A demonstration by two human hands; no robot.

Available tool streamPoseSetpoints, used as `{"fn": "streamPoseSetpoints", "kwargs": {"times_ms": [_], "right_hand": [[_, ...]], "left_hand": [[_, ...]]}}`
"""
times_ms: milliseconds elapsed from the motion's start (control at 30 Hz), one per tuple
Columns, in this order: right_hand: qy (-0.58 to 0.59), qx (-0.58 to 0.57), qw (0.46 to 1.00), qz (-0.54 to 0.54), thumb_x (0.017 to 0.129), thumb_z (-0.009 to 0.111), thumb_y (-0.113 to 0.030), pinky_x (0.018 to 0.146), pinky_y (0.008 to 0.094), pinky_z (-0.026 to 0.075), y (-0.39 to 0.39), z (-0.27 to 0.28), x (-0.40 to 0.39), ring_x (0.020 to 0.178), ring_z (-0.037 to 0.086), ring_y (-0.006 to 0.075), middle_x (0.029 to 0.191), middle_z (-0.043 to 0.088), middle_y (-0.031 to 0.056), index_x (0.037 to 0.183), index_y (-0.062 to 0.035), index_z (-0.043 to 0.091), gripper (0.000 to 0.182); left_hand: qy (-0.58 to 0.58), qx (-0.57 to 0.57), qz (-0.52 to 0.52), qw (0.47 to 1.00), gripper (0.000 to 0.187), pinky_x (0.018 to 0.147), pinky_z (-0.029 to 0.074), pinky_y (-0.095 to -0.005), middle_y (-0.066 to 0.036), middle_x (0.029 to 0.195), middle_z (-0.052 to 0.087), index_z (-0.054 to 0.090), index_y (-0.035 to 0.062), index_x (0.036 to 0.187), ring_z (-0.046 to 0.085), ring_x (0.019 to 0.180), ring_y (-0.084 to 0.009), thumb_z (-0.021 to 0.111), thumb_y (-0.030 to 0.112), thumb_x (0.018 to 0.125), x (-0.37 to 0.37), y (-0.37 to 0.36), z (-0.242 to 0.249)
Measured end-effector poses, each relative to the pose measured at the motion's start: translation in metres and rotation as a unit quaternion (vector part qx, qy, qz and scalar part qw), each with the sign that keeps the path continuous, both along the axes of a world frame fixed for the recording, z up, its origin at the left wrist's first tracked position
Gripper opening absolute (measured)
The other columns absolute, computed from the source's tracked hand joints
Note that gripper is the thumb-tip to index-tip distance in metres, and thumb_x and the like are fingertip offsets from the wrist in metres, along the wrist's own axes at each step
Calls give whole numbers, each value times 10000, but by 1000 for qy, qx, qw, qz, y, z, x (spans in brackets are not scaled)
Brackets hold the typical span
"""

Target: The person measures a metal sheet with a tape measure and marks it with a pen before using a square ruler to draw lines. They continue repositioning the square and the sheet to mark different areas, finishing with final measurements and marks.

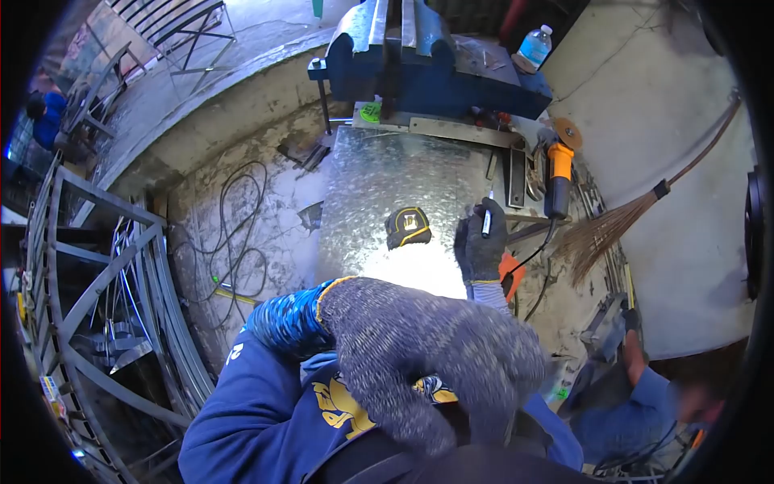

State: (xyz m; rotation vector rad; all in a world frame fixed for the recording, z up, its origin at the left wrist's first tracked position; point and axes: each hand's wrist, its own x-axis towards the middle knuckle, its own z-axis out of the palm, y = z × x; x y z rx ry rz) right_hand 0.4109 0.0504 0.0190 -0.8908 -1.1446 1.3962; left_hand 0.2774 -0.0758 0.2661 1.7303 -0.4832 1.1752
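My left hand [435,347], in a grey knit glove, is raised close to the camera over my chest. Its thumb and fingers are apart and bent downward, with nothing visible in them; the fingertips are slightly blurred. In my right hand [485,254], also gloved, a marker pen [487,223] with a white barrel points away from me. That hand is at the right edge of a shiny metal sheet [367,169]. On the sheet, left of the right hand, lies a black tape measure [409,227] with yellow trim.
A blue bench vise [435,81] stands beyond the sheet, near a water bottle [534,47]. An orange angle grinder [559,173] and a broom [621,226] are to the right. Metal frames [113,282] fill the left. Another person [629,411] is at lower right.
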Motion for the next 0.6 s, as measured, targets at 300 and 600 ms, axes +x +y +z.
{"fn": "streamPoseSetpoints", "kwargs": {"times_ms": [300,600], "right_hand": [[-67,65,996,-3,982,537,66,592,231,532,6,-19,3,713,595,96,1010,619,69,1239,-40,577,281],[-13,15,1000,3,968,575,40,646,238,533,5,-22,-1,811,624,105,979,635,63,1203,-29,616,248]], "left_hand": [[-140,4,-44,989,511,494,289,-438,-47,560,401,525,66,599,428,458,-258,553,307,1049,21,-17,11],[-64,83,123,987,500,637,399,-487,-132,681,470,569,25,679,523,647,-362,544,358,1051,-18,-28,-16]]}}
